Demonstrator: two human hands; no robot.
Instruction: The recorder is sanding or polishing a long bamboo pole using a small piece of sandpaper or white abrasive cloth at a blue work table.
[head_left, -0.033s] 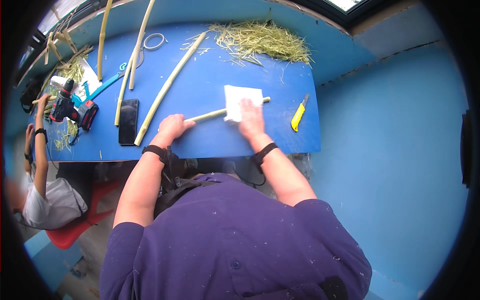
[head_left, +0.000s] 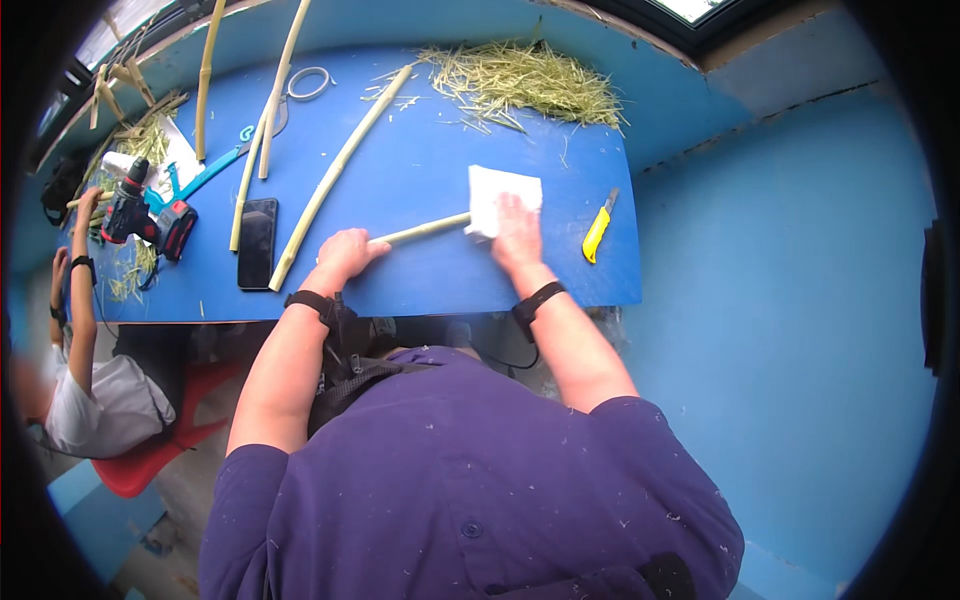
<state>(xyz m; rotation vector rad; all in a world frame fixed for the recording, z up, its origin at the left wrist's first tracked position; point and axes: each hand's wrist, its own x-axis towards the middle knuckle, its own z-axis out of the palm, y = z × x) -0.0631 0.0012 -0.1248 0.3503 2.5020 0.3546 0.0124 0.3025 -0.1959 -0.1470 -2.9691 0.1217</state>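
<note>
A thin pale-green stick (head_left: 425,229), bamboo-like, lies slantwise on the blue table (head_left: 400,280). My left hand (head_left: 345,254) is closed around its near left end. Over its right part, my right hand (head_left: 517,228) presses a folded white cloth (head_left: 490,190) onto it, with the fingers laid along the cloth. The stick's right end is hidden under cloth and hand. Beyond my right hand lies a yellow utility knife (head_left: 597,235), its blade pointing away from me. Left of my left hand, a longer stick (head_left: 340,175) rests on the table beside a black phone (head_left: 257,245).
Pale shavings (head_left: 525,85) are heaped at the back. More sticks (head_left: 270,110), a tape roll (head_left: 308,83), a turquoise-handled saw (head_left: 210,170) and a cordless drill (head_left: 130,212) lie on the left. A co-worker (head_left: 110,395) sits there, one hand (head_left: 88,203) at another stick. A blue wall (head_left: 770,300) stands right.
My right hand and the white cloth have slid right along the stick, covering its right tip, which showed before. My left hand stays on the left end.
</note>
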